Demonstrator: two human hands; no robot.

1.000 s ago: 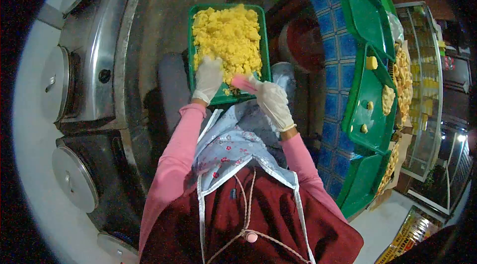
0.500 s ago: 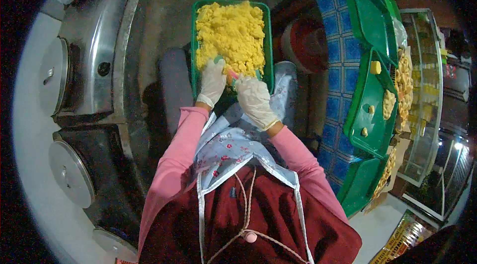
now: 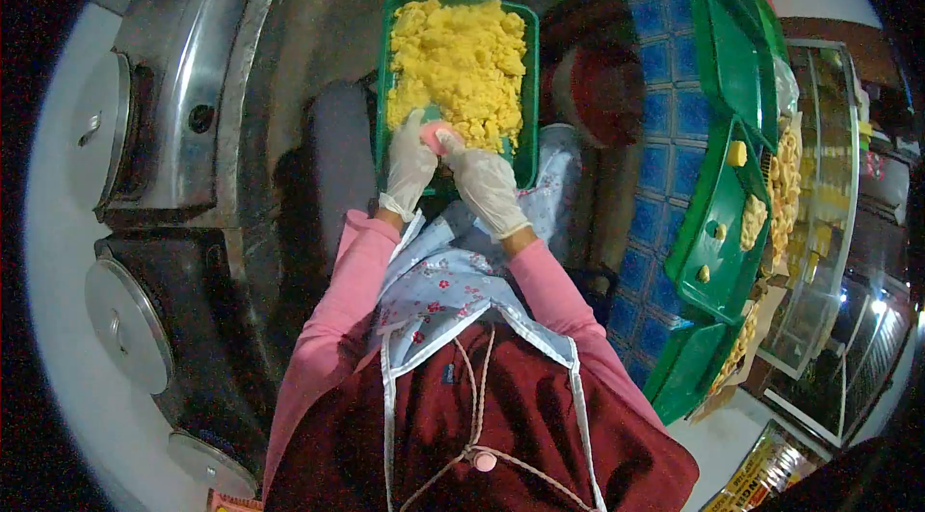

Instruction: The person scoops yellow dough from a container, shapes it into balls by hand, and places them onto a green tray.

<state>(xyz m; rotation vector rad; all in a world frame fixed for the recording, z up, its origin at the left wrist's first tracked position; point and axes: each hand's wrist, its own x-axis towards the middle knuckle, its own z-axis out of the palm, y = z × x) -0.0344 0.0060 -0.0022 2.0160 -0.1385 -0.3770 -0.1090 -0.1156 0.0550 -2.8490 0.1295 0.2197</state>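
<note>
A green tray [image 3: 529,127] heaped with crumbly yellow dough [image 3: 458,59] rests across my lap. At its near left corner my left hand [image 3: 409,160], in a white glove, is closed round a small pink-and-green piece [image 3: 436,137], which looks like hard plastic. The green part shows at the fingertips and the pink part faces my right hand [image 3: 485,186]. That hand, also gloved, has its fingers curled in against the pink part; the palm hides most of its grip. Both hands are over the near edge of the dough.
On my right, several green trays [image 3: 708,233] stand on blue tiles [image 3: 655,141]; one holds small dough pieces [image 3: 754,223]. Beyond them lie shaped pale pieces [image 3: 786,184] and a glass case [image 3: 819,194]. To my left are metal stoves [image 3: 183,107] and round lids [image 3: 128,324].
My right hand has shifted left and in toward my left hand, meeting it at the pink piece. The view has turned slightly, so the tray appears a little farther right.
</note>
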